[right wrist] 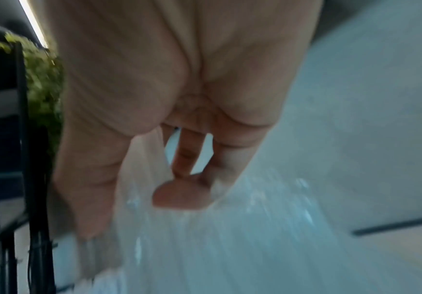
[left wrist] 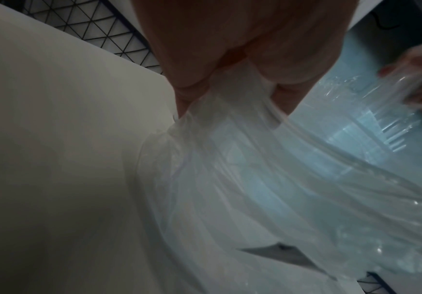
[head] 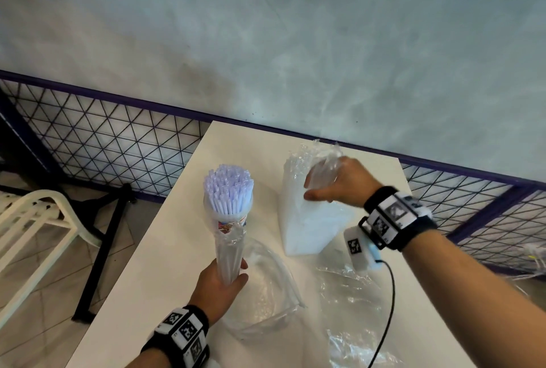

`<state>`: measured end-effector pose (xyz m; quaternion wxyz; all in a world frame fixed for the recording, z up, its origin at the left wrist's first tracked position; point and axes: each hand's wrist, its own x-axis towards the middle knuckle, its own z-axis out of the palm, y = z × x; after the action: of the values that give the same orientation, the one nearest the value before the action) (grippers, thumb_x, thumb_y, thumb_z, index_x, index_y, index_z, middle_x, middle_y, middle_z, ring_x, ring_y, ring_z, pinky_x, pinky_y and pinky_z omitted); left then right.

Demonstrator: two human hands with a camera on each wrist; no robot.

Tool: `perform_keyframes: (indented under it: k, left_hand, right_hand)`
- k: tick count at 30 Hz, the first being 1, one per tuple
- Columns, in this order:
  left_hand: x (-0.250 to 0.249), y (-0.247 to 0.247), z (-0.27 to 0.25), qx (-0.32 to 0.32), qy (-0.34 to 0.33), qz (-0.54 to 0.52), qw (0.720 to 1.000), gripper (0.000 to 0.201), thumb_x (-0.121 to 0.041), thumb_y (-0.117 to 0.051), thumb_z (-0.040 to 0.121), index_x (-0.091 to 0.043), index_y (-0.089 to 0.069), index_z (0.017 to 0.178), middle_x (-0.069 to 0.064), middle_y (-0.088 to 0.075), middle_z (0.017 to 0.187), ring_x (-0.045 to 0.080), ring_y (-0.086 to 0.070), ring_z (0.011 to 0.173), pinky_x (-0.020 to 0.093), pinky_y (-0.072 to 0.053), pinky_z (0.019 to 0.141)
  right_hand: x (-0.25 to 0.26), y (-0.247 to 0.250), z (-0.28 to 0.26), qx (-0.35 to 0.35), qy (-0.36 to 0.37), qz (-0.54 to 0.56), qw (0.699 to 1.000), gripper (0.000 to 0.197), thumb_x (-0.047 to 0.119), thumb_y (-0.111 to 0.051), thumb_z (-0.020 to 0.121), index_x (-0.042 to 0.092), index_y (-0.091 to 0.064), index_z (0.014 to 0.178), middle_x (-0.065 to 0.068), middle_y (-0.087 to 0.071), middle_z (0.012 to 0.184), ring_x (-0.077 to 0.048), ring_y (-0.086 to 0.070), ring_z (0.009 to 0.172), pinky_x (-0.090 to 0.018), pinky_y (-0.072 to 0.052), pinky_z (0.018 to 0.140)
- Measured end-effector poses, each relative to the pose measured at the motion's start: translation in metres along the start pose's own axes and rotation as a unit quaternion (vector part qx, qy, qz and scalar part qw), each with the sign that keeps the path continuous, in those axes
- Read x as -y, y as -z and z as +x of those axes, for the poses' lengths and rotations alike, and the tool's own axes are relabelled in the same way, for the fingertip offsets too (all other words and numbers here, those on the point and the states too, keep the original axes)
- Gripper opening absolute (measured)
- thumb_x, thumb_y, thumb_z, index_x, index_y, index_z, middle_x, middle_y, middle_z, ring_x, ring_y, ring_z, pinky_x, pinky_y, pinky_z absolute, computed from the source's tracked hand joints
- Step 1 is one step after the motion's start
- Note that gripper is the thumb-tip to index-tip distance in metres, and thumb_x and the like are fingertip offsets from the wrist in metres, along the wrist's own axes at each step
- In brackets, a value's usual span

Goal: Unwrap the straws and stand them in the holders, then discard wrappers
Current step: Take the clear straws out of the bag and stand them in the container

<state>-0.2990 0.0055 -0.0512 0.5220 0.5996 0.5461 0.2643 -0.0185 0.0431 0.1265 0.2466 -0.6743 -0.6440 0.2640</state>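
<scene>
My left hand (head: 220,282) grips the lower end of a bundle of white straws (head: 229,190) held above the white table (head: 153,264). The straw tops are bare. A clear wrapper with a coloured label (head: 229,225) is bunched below them, and in the left wrist view its film (left wrist: 230,149) runs out from under my left hand (left wrist: 230,49). My right hand (head: 336,187) pinches the crumpled top of a second clear pack of straws (head: 310,219) standing on the table. In the right wrist view my right hand (right wrist: 179,99) holds that blurred film (right wrist: 205,238). I see no holder.
Loose clear wrappers (head: 266,293) lie on the table between my arms, with more film (head: 351,308) under the right wrist. A black cable (head: 390,293) hangs from the right wrist. A mesh railing (head: 118,137) runs behind the table and a white chair (head: 38,219) stands at the left.
</scene>
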Motion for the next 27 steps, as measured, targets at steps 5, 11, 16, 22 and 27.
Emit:
perform_keyframes:
  k: [5,11,16,22,27]
  left_hand:
    - [-0.003,-0.002,0.0,-0.004,0.002,-0.008,1.0,0.016,-0.01,-0.072,0.08,-0.023,-0.067,0.089,0.0,-0.069,0.09,0.016,-0.063,0.08,0.017,-0.044,0.066]
    - [-0.003,-0.002,0.0,-0.002,0.004,-0.007,1.0,0.016,-0.01,-0.072,0.081,-0.023,-0.067,0.089,0.001,-0.069,0.09,0.018,-0.063,0.083,0.018,-0.045,0.067]
    - [-0.002,-0.007,0.0,0.007,-0.007,-0.001,1.0,0.016,-0.01,-0.071,0.081,-0.023,-0.067,0.09,0.0,-0.07,0.091,0.016,-0.063,0.083,0.016,-0.045,0.066]
    - [0.001,-0.005,0.002,0.007,-0.01,-0.01,1.0,0.016,-0.01,-0.072,0.081,-0.022,-0.067,0.09,0.002,-0.07,0.092,0.021,-0.065,0.087,0.021,-0.047,0.07]
    - [0.006,-0.004,0.001,0.005,-0.01,-0.018,1.0,0.016,-0.009,-0.072,0.081,-0.021,-0.067,0.09,0.003,-0.07,0.092,0.022,-0.064,0.087,0.02,-0.047,0.069]
  right_hand:
    - [-0.022,-0.026,-0.004,-0.064,-0.019,-0.011,0.998,0.064,0.043,-0.095,0.048,0.024,-0.068,0.103,0.01,-0.066,0.107,-0.005,-0.06,0.095,-0.013,-0.047,0.079]
    - [0.003,0.009,-0.01,-0.111,0.009,-0.032,0.993,0.08,0.064,-0.085,0.053,0.041,-0.055,0.123,0.012,-0.043,0.132,-0.002,-0.043,0.119,-0.028,-0.04,0.1]
    - [0.032,-0.017,-0.004,-0.17,0.165,-0.227,0.945,0.069,0.057,-0.059,0.084,0.022,-0.047,0.142,-0.002,-0.041,0.151,-0.026,-0.038,0.135,-0.036,-0.034,0.109]
    - [-0.009,-0.048,-0.004,-0.156,0.092,-0.32,0.93,0.033,0.02,-0.056,0.094,0.015,-0.063,0.126,-0.003,-0.065,0.128,-0.031,-0.066,0.105,-0.038,-0.054,0.085]
    - [-0.04,-0.074,-0.024,-0.101,0.044,-0.374,0.921,0.055,0.037,-0.032,0.1,0.008,-0.046,0.144,-0.008,-0.045,0.151,-0.028,-0.039,0.142,-0.041,-0.035,0.114]
